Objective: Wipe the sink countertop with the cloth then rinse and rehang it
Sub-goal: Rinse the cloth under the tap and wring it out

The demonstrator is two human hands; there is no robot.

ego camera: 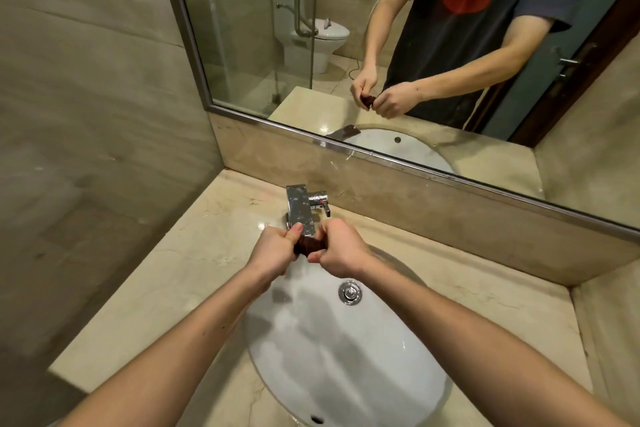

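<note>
A dark brown cloth [309,246], bunched into a tight roll, is held over the far end of the white sink basin [346,350], just below the chrome faucet spout [299,208]. My left hand [275,251] grips its left end with the thumb on top. My right hand [341,248] grips its right end, fingers curled round it. Most of the cloth is hidden inside the two fists. The beige marble countertop [180,274] surrounds the basin.
The faucet's lever handle [320,201] sits behind the spout against a marble backsplash [433,218]. The drain plug [350,292] lies in the basin. A mirror [346,45] above reflects a person, a toilet and a glass shower door. A wall closes the left side.
</note>
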